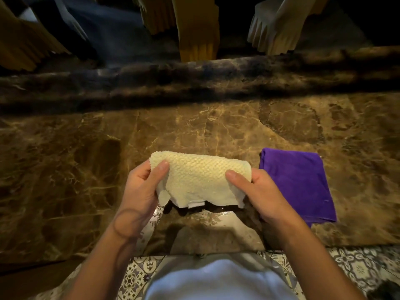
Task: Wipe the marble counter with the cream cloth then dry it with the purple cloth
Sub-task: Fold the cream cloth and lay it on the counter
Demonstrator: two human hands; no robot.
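The folded cream waffle-textured cloth (200, 179) was held above the brown veined marble worktop (86, 161), near its front edge. The left hand (141, 187) gripped the cloth's left end, thumb on top; the right hand (258, 191) gripped the right end likewise. The folded purple cloth (300, 182) lay flat on the worktop, just beside the right hand.

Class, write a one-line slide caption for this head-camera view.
Both hands, left hand and right hand, hold the cream cloth above the marble counter; purple cloth lies folded alongside.
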